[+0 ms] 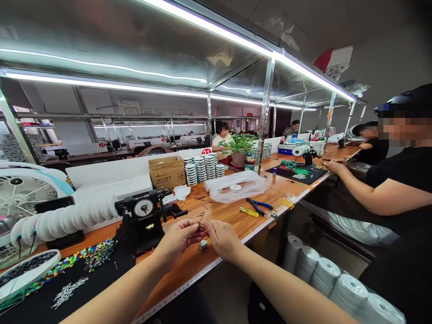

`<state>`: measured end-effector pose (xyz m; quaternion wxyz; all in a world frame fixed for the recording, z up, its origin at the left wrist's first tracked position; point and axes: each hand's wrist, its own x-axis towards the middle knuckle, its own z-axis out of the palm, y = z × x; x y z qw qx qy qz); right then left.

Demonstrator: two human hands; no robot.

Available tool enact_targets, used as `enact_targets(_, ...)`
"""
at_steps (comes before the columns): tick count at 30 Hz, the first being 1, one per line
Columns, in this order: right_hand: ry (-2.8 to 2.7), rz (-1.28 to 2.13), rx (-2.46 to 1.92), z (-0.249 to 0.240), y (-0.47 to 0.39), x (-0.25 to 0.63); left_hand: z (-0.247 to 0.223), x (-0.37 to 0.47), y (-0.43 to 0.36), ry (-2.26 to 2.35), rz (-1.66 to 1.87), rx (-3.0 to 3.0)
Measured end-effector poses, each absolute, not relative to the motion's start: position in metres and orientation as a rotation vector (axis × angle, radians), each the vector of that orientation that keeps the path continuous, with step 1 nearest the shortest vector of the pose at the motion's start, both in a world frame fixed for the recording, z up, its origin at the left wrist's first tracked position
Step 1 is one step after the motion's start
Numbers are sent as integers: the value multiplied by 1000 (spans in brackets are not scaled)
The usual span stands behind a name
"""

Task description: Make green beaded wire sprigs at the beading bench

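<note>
My left hand (pixel 182 238) and my right hand (pixel 222 236) meet above the wooden bench near its front edge. Both are closed, fingertips pinching thin, dark brown wire-like strands (pixel 201 217) whose ends stick up between them. The fingers hide the rest of the strands. Just below the hands, a small green-and-white piece (pixel 203 244) lies on the bench. To the left of my left hand stands a black machine (pixel 143 211) with a round dial, and a row of white spools (pixel 72 217) extends from its side.
Pliers (pixel 259 206) and a yellow tool (pixel 249 212) lie right of my hands. Behind are a plastic bag (pixel 232 186), stacked discs (pixel 200 168) and a cardboard box (pixel 167 173). Coloured beads (pixel 97 254) cover a mat at left. A co-worker (pixel 398 189) works at right, near rolls (pixel 349 288).
</note>
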<state>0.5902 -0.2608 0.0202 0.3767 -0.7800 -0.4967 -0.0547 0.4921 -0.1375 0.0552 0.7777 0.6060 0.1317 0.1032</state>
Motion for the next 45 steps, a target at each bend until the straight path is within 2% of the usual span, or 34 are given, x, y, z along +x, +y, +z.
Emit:
enact_targets(17, -1039, -163, -2667, 17, -236, 655, 51, 526, -135, 492, 346, 1571)
enact_targets(25, -855, -70, -2757, 36, -298, 711, 59, 523, -122, 501, 390, 1699)
enact_targets(30, -869, 86, -2483, 33, -303, 709, 62, 524, -124, 461, 432, 1767)
enact_targets(35, -927, 382, -1910, 29, -263, 661, 65, 529, -124, 444, 600, 1897)
enact_targets(40, -736, 684, -1429, 26, -228, 633, 59, 534, -118, 411, 777, 2013)
enact_targets(45, -494, 825, -1217, 22, -205, 634, 53, 538, -118, 392, 811, 2032)
